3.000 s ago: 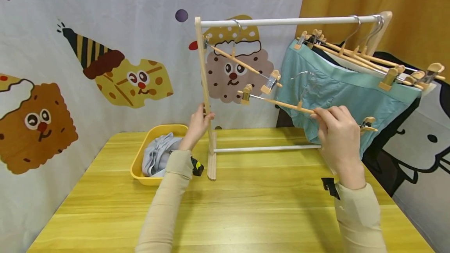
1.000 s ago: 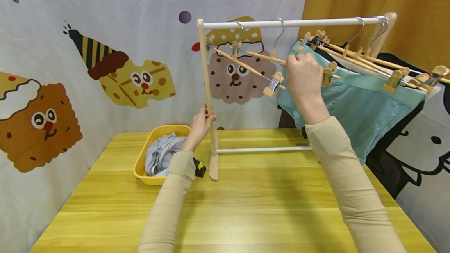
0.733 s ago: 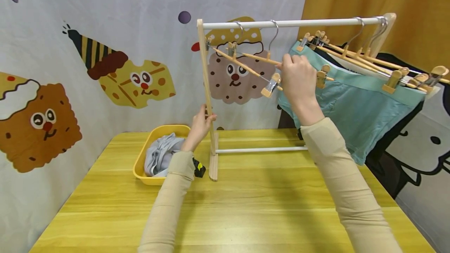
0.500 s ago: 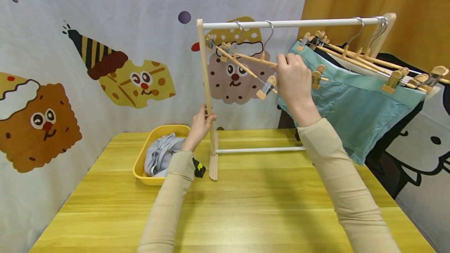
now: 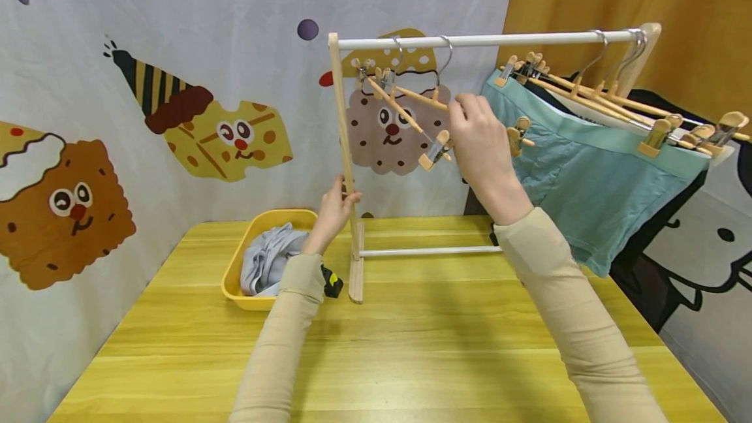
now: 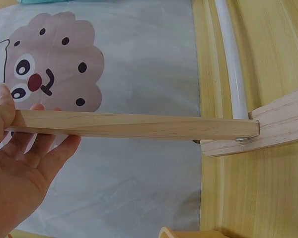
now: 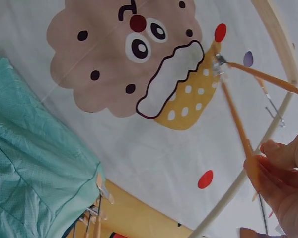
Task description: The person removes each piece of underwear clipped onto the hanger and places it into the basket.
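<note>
My left hand grips the left wooden post of a small clothes rack; in the left wrist view the thumb and fingers lie on either side of that post. Up by the white top rail, my right hand holds the wooden bar of a clip hanger, whose metal hook sits over the rail. Another bare clip hanger hangs just left of it, their left clips close together. The right wrist view shows finger and thumb pinching the held hanger.
Teal shorts hang from clip hangers at the rack's right end, with darker garments behind. A yellow basin with grey cloth stands left of the rack. The rack's lower rail runs above the wooden table.
Three seconds ago the held hanger was off the rail, before the teal shorts. Since being hooked on, it has slid left with my right hand, and the other bare hanger has swung. The left hand stays.
</note>
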